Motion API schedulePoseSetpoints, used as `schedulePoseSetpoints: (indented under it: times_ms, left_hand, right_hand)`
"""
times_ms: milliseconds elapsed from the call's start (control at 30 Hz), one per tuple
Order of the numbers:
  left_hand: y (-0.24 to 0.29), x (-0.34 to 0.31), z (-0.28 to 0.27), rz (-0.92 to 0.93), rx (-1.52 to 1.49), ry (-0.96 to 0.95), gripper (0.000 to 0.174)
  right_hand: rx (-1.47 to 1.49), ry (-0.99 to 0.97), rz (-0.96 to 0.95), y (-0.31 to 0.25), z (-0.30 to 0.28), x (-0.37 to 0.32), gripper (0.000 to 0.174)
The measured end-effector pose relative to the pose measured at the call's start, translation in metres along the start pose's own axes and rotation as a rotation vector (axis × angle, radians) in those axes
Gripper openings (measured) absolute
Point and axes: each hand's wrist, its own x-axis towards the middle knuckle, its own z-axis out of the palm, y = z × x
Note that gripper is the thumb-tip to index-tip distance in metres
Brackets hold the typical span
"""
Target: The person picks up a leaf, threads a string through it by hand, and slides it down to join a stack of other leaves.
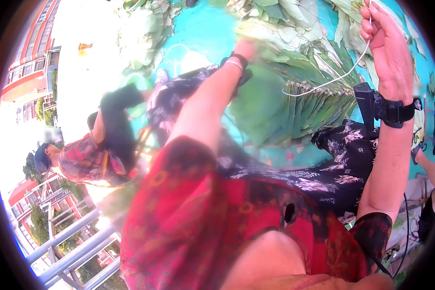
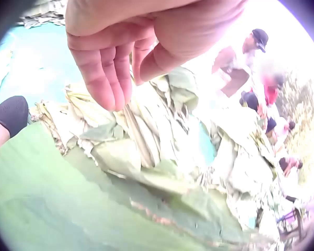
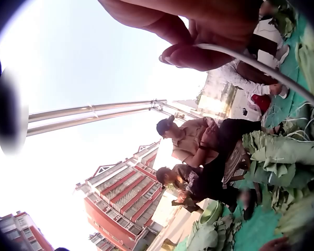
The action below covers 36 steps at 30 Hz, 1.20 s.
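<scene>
My right hand (image 1: 392,55) is raised at the upper right of the head view, pinching a white cord (image 1: 345,73). The cord curves down across a stack of green leaves (image 1: 319,108). In the right wrist view the fingers close on the same cord (image 3: 261,67). My left hand (image 1: 245,49) is blurred in the head view, over the far edge of the leaves. The left wrist view shows that hand (image 2: 141,42) with fingers loosely bent above pale, folded leaves (image 2: 141,125) and nothing visibly held. A broad green leaf (image 2: 57,193) lies below.
More pale leaves (image 1: 290,24) lie on a turquoise ground sheet (image 1: 198,29). A person in a cap (image 1: 94,159) is at the left of the head view, near metal rails (image 1: 72,251). Two seated people (image 3: 191,141) show in the right wrist view.
</scene>
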Motion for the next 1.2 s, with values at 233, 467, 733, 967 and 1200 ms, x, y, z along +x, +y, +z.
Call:
schedulePoseSetpoints:
  times_ms: [233,467,733,967,1200]
  left_hand:
    - [-0.057,0.057,-0.002,-0.228,-0.505,0.276,0.030]
    - [0.007,0.073,-0.057,0.046,0.851,-0.267,0.023]
    - [0.025,0.073,-0.063,-0.120,0.767,-0.165,0.023]
    - [0.043,0.086,-0.083,-0.276,0.662,-0.428,0.026]
    - [0.031,0.101,-0.083,-0.262,0.615,-0.326,0.026]
  right_hand:
    - [-0.131,0.061,0.169,-0.001,0.024,-0.003,0.027]
    - [-0.227,0.104,0.247,0.009,0.041,-0.010,0.026]
    - [-0.286,0.100,0.285,0.014,0.046,-0.013,0.024]
    - [-0.294,0.116,0.279,0.015,0.045,-0.017,0.023]
    - [-0.302,0.136,0.288,0.016,0.046,-0.018,0.021]
